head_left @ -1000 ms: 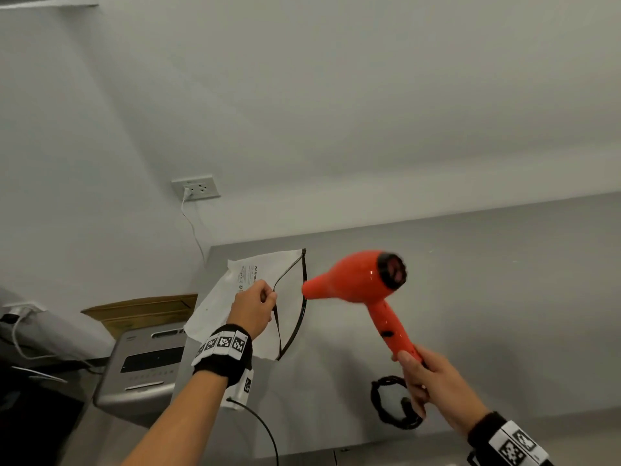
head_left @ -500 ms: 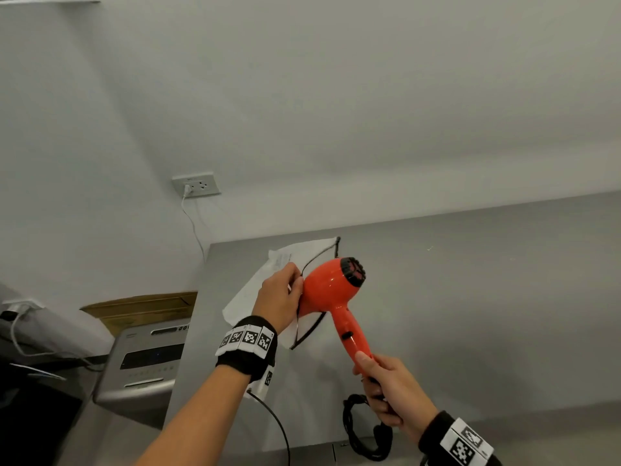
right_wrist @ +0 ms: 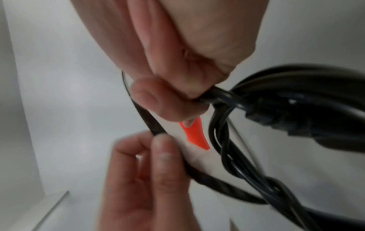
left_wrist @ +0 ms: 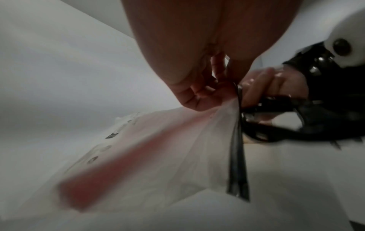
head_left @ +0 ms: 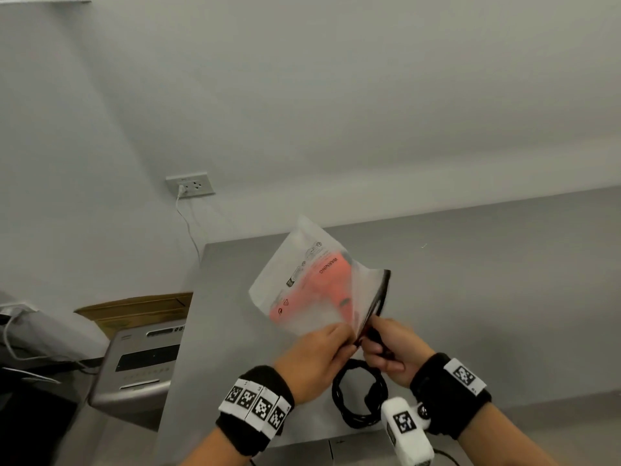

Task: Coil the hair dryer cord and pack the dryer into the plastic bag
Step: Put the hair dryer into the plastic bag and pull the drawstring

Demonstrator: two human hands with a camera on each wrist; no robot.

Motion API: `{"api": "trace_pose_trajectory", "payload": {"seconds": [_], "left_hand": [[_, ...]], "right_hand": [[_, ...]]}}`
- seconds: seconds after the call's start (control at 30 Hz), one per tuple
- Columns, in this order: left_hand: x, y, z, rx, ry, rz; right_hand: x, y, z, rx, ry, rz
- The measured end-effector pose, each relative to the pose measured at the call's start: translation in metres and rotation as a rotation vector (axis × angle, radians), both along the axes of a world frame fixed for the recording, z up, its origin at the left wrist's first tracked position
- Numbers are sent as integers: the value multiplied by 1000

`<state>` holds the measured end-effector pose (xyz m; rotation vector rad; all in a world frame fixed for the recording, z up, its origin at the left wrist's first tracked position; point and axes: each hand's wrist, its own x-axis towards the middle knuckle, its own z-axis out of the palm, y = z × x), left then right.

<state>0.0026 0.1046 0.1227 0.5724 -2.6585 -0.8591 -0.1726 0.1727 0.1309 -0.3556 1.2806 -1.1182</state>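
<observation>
The orange hair dryer [head_left: 319, 290] lies nose-first inside the translucent plastic bag [head_left: 292, 274], held above the grey table. My left hand [head_left: 349, 344] pinches the bag's black-edged mouth [left_wrist: 238, 156] between thumb and fingers. My right hand [head_left: 369, 348] is right beside it, fingers curled round the black cord [right_wrist: 217, 96] where it leaves the dryer's handle [right_wrist: 195, 134]. The coiled cord [head_left: 359, 395] with its plug [right_wrist: 296, 121] hangs below my right hand, outside the bag. In the left wrist view the bag [left_wrist: 158, 156] is blurred, with orange showing through.
The grey table [head_left: 487, 297] stretches away to the right, against a white wall. A wall socket [head_left: 190, 185] with a white cable sits at the back left. A grey machine [head_left: 141, 364] and a cardboard box [head_left: 134, 311] stand left of the table.
The dryer has gone from the open air into the bag. My right hand slid off the handle onto the cord, and both hands have come together at the bag's mouth.
</observation>
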Motion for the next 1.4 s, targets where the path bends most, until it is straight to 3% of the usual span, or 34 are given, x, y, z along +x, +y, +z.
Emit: {"api": "trace_pose_trajectory", "payload": {"seconds": [0.17, 0.3, 0.43, 0.6, 0.77, 0.9, 0.93, 1.03, 1.1, 1.23, 1.3, 1.4], "left_hand": [[10, 2, -4, -38, -17, 137], [5, 17, 5, -36, -16, 80], [8, 20, 9, -16, 25, 117], [10, 18, 8, 116, 87, 255], [8, 5, 13, 214, 165, 456], [-1, -3, 26, 288, 283, 551], [-4, -6, 30, 323, 318, 583], [-11, -21, 44, 548, 449, 677], [-13, -29, 50, 622, 497, 706], [-11, -32, 53, 704, 569, 724], [-11, -30, 53, 769, 617, 724], [-14, -27, 51, 811, 655, 721]], "right_hand": [[-2, -11, -6, 51, -97, -58], [2, -18, -14, 16, -266, -173], [5, -22, -15, -9, -252, -223], [7, -26, -7, -17, -83, -203], [-1, -30, 10, -176, 130, -111], [8, -33, 8, -249, 191, -69], [12, -34, 7, -239, 313, -57], [14, -35, 7, -235, 971, 86], [9, -30, 7, -291, 1191, 154], [-16, -14, 5, -303, 1190, -38], [-26, -2, 4, -199, 1239, -123], [-21, 14, 4, 12, 943, 36]]}}
